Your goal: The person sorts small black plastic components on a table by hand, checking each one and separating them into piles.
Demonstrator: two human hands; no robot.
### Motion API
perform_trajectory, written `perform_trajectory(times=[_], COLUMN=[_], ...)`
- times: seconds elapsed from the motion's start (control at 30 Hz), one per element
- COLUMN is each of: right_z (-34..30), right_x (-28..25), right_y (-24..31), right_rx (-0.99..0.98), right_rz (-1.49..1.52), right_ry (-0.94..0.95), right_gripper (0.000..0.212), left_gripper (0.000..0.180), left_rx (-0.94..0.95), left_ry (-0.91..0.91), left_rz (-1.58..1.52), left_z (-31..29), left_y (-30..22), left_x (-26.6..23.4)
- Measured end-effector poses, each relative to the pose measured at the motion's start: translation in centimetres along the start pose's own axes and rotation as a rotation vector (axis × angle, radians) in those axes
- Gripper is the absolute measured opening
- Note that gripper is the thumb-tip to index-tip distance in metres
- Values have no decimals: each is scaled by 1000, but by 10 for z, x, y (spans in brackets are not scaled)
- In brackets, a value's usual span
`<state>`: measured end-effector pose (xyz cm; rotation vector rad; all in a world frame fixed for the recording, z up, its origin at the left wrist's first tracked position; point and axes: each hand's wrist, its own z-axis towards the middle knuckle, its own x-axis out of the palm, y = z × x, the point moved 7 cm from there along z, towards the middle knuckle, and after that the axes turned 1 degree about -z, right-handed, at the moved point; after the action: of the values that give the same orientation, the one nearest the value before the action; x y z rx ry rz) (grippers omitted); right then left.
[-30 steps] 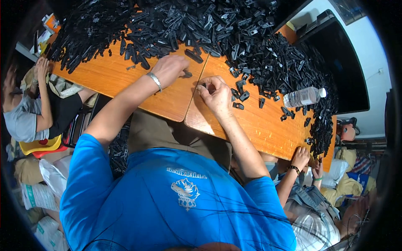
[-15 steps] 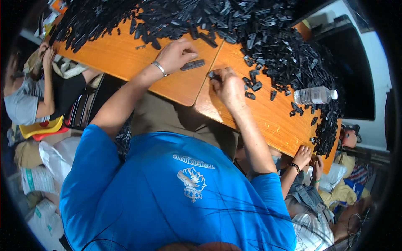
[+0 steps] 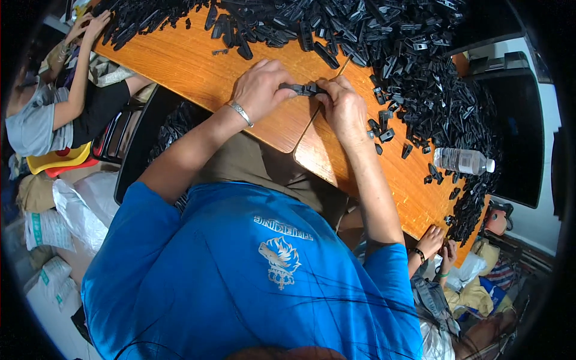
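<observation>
My left hand [image 3: 258, 91] and my right hand [image 3: 346, 113] meet above the wooden table [image 3: 201, 78], close to the seam between two table tops. Between them is a slim black plastic piece [image 3: 305, 90]. The left thumb and fingers pinch one end; the right fingers close round the other. Whether it is one part or two joined ones I cannot make out, as the fingertips cover both ends. Just right of my right hand lie several small black plastic parts [image 3: 384, 129].
A big heap of black plastic parts [image 3: 336, 24] covers the far side and curves down the right. A clear bottle [image 3: 462, 161] lies on it. Co-workers' hands are at the far left [image 3: 90, 27] and lower right [image 3: 431, 241]. A dark screen [image 3: 510, 135] stands at right.
My hands have come together. The long black piece in the left hand now meets the right hand, which held a small dark part apart from it. The view has shifted slightly.
</observation>
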<state>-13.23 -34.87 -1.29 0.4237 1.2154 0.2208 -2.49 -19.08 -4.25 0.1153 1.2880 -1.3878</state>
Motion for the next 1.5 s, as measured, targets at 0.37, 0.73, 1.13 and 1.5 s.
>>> perform_trajectory(times=[0.37, 0.73, 1.13, 1.5], right_z=[19, -30, -23, -34], right_x=[26, -72, -48, -24], right_y=[2, -113, -83, -54], right_rx=[-224, 295, 182, 169], right_rz=[-60, -414, -406, -275], right_ry=[61, -164, 18, 68], right_gripper=[28, 26, 20, 17], left_gripper=[17, 32, 22, 29], left_rx=[41, -269, 444, -441], left_ry=[-16, 371, 101, 358], left_rz=[-57, 81, 677, -986], left_z=[5, -17, 122, 55], left_y=[8, 43, 13, 27], left_x=[4, -123, 19, 31])
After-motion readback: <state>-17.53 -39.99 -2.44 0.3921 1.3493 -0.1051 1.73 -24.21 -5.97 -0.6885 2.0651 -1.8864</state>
